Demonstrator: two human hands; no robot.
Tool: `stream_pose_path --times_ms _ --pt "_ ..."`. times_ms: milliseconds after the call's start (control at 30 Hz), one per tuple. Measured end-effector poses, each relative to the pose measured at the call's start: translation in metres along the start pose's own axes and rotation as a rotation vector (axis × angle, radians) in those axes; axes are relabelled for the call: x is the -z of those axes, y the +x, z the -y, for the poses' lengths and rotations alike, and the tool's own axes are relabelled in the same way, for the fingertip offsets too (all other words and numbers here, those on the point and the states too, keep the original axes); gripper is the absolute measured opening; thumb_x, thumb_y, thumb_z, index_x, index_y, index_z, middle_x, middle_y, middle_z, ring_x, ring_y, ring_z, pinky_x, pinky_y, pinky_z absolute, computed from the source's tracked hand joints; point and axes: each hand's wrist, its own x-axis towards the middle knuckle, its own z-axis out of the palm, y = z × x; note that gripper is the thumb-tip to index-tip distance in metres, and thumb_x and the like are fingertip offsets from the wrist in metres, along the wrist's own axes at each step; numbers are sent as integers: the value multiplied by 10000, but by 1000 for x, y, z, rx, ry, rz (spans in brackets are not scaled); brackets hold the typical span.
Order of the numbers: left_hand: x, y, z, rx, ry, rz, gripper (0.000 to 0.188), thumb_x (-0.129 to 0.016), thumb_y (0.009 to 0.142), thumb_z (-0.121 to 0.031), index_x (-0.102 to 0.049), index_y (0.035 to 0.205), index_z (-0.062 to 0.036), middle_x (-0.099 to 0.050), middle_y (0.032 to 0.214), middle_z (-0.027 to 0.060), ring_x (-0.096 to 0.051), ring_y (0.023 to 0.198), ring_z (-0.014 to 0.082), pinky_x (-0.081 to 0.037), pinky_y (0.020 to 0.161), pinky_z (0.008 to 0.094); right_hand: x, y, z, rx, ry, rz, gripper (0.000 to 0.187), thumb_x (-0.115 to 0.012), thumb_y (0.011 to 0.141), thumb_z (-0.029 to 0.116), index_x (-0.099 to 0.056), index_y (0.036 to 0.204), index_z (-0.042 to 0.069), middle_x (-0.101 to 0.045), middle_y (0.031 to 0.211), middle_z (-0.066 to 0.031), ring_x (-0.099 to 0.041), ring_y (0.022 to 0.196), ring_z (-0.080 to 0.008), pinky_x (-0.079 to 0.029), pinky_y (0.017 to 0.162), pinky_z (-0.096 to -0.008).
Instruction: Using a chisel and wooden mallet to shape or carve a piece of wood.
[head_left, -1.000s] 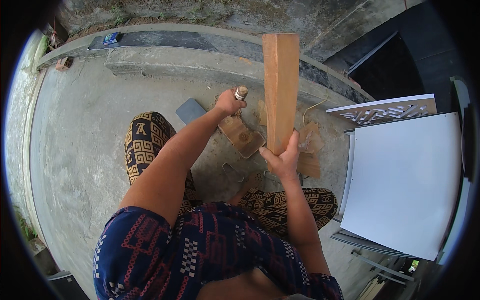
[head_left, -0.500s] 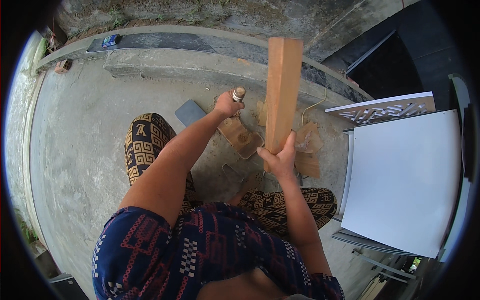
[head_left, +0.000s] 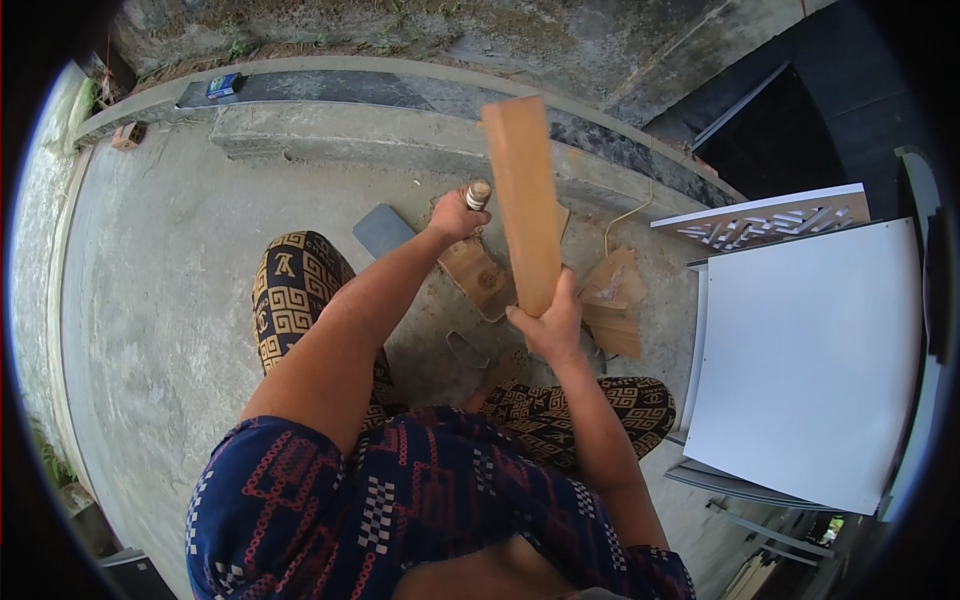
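Note:
My left hand [head_left: 456, 216] is closed around an upright chisel [head_left: 479, 192]. Only its round wooden handle end with a pale band shows; the lower part is hidden by the hand. Beneath that hand a brown wooden piece [head_left: 470, 268] with a round carved or knotted mark lies on the floor. My right hand [head_left: 552, 325] grips the lower end of a thick squared wooden block [head_left: 522, 200], which is raised and tilted leftward. The block's top stands to the right of the chisel handle, apart from it in the picture.
A grey flat plate [head_left: 382, 231] lies left of the wooden piece. Brown scraps [head_left: 614, 295] are to the right, beside a thin yellow cord [head_left: 628, 212]. A large white panel [head_left: 805, 365] stands at the right. A low concrete ledge [head_left: 350, 135] runs along the back.
The wooden block has swung leftward, its top tilting toward the chisel handle, and my right hand has shifted slightly left. My left hand keeps its hold on the chisel in nearly the same place.

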Motion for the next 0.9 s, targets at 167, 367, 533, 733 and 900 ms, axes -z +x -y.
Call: stream_pose_path --times_ms 167,367,533,733,900 --pt "-2 5 14 37 -64 49 459 -800 699 -232 -645 1112 -104 -709 988 143 -681 898 288 -514 833 385 2 5 -1 -168 -199 246 755 -813 626 259 -397 1213 33 -655 990 -193 -674 892 -333 -521 797 -410" --pt "7 -1 -2 42 31 6 478 -806 689 -232 -643 1119 -104 -710 972 135 -678 891 288 -516 828 382 9 5 17 151 261 -167 738 -813 618 258 -413 1197 34 -653 962 -204 -671 914 -336 -518 784 -419" --pt "2 -1 3 56 -82 45 438 -807 703 -224 -650 1086 -80 -705 945 106 -669 861 233 -513 814 372 -6 10 -14 -212 -80 227 752 -822 595 243 -444 1211 35 -653 977 -203 -662 935 -353 -507 805 -436" --pt "7 8 13 19 -105 -19 404 -833 701 -229 -647 1017 -60 -701 895 76 -643 804 196 -510 776 365 5 10 -11 -149 193 84 776 -825 591 240 -447 1234 24 -661 1024 -186 -661 946 -335 -505 827 -420" --pt "4 8 4 -41 -74 -103 310 -841 719 -249 -630 816 -43 -656 784 18 -560 702 118 -484 707 341 9 13 -24 -163 348 10 783 -823 604 231 -460 1260 8 -659 1042 -164 -656 951 -283 -507 843 -389"
